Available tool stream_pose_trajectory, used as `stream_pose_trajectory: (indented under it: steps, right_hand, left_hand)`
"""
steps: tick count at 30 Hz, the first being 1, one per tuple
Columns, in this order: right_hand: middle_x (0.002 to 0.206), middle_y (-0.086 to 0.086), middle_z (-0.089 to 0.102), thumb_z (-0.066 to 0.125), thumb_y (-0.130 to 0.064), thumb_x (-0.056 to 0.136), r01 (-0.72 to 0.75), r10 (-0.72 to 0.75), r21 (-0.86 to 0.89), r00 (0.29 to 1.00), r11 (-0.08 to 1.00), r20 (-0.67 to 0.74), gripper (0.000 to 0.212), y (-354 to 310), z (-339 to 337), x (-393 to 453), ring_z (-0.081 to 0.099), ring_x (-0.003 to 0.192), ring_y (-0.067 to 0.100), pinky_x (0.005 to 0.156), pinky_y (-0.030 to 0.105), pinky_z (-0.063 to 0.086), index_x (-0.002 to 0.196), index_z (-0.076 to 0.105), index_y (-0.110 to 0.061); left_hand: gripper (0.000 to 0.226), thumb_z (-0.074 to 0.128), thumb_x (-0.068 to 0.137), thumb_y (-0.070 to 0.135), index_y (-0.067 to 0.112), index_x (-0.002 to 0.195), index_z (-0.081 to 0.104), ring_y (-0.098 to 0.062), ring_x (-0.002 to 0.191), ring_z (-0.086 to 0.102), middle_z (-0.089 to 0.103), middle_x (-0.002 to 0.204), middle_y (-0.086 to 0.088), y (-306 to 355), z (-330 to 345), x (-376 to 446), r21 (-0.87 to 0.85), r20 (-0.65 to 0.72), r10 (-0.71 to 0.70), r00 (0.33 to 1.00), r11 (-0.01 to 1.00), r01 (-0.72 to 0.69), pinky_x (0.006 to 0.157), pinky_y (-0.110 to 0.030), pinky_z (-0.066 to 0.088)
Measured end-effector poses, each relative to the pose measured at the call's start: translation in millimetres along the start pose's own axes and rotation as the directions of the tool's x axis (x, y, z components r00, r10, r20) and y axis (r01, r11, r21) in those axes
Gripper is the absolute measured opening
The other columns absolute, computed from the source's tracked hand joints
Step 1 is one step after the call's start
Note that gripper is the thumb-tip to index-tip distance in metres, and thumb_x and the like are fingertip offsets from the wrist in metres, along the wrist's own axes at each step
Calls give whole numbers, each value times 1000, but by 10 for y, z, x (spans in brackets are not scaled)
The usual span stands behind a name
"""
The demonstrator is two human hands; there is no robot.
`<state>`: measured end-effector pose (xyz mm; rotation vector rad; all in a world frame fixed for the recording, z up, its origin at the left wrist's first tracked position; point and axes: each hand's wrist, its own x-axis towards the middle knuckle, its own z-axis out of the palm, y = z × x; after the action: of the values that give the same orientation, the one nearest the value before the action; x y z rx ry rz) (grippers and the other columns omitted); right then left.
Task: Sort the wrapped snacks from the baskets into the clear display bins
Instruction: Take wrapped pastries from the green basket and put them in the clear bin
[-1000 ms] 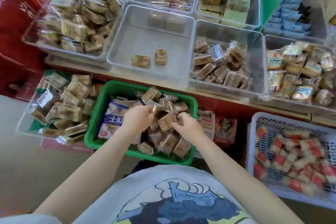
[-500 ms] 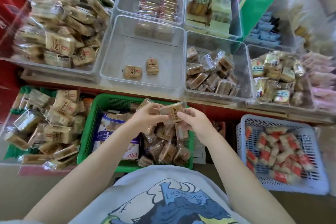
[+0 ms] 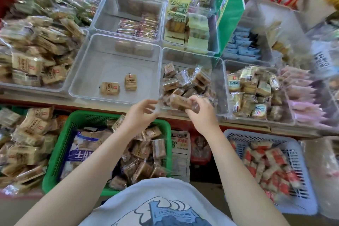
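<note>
My right hand (image 3: 200,115) grips a small bunch of brown wrapped snacks (image 3: 180,103) over the front edge of a clear bin (image 3: 219,80) that holds several matching brown snacks (image 3: 185,80). My left hand (image 3: 141,113) hovers just left of the bunch with its fingers loosely curled and nothing clearly held in them. Below both hands, the green basket (image 3: 60,145) contains more brown snacks (image 3: 145,159) and a blue-and-white bag (image 3: 80,152). The clear bin (image 3: 110,64) in the middle has only two tan snacks (image 3: 109,88) on its floor.
A lavender basket (image 3: 304,154) of red-and-white snacks stands at the lower right. Clear bins full of tan and yellow-labelled packs flank the two centre bins, with more bins behind. A green carton (image 3: 229,5) stands upright at the back. Loose tan packs are piled at the lower left.
Both hands rose from the green basket with brown snacks and moved right, toward the bin of brown snacks. The left hand has come off the bunch, which now sits in the right hand.
</note>
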<state>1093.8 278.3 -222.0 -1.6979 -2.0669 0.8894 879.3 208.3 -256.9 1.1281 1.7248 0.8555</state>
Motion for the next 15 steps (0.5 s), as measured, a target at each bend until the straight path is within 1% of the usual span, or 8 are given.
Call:
stream_pose_trajectory:
  steps: [2, 3, 6, 8, 9, 11, 13, 15]
  right_hand:
    - [109, 1, 52, 66, -12, 91, -19, 15, -37, 995, 999, -94, 21, 138, -59, 183, 51, 84, 12, 77, 24, 41, 109, 62, -22]
    - [109, 2, 52, 63, -13, 92, -35, 30, -67, 997, 997, -73, 21, 219, -60, 286, 52, 87, 16, 78, 28, 42, 112, 63, -20]
    - [113, 8, 59, 51, -25, 98, -35, 92, -247, 970, 968, 225, 22, 399, 37, 532, 56, 102, 27, 82, 34, 44, 115, 63, -18]
    - [127, 12, 58, 45, -31, 99, -37, 147, -345, 943, 938, 299, 33, 457, 118, 574, 51, 119, 32, 97, 42, 44, 124, 63, -17]
    - [132, 12, 55, 44, -30, 99, -32, 131, -366, 960, 930, 249, 36, 469, 160, 556, 46, 125, 32, 103, 46, 40, 128, 62, -16]
    - [133, 13, 53, 51, -22, 96, 13, -3, -341, 1000, 940, 31, 34, 432, 239, 423, 43, 128, 32, 104, 49, 35, 127, 63, -12]
    - [119, 14, 60, 57, -10, 89, 131, -180, -253, 967, 959, -180, 28, 361, 374, 219, 51, 115, 33, 94, 48, 39, 115, 69, -9]
    - [105, 11, 62, 59, -1, 84, 266, -297, -160, 929, 951, -222, 22, 273, 569, 28, 57, 102, 29, 86, 43, 45, 101, 71, -7]
  left_hand:
    - [24, 68, 91, 23, 26, 114, 67, -11, 86, 69, 70, 100, 7, -67, 48, -48, 19, -35, -92, 995, 995, 93, 78, -37, 60]
    - [20, 66, 91, 24, 25, 111, 68, -12, 84, 70, 71, 98, 6, -108, 67, -83, 50, -49, -131, 990, 990, 133, 77, -39, 59]
    - [15, 65, 92, 30, 24, 106, 70, -11, 88, 66, 71, 96, 8, -233, 82, -227, 205, -126, -202, 971, 953, 225, 81, -37, 57]
    - [16, 62, 93, 30, 23, 105, 70, -11, 92, 63, 70, 100, 6, -341, 75, -314, 309, -191, -214, 958, 913, 265, 82, -34, 53]
    - [17, 61, 93, 27, 22, 106, 71, -12, 95, 60, 69, 105, 4, -413, 72, -347, 355, -220, -211, 952, 892, 280, 83, -33, 52]
    - [25, 60, 92, 22, 20, 115, 68, -18, 107, 55, 61, 117, -1, -575, 57, -392, 432, -278, -218, 936, 842, 324, 88, -36, 50]
    - [40, 60, 91, 24, 20, 131, 57, -24, 119, 47, 51, 128, -5, -761, 31, -418, 482, -320, -241, 916, 792, 376, 92, -42, 49]
    - [55, 62, 91, 33, 21, 142, 44, -28, 124, 43, 46, 135, -8, -928, -16, -413, 535, -299, -254, 920, 754, 382, 93, -42, 49]
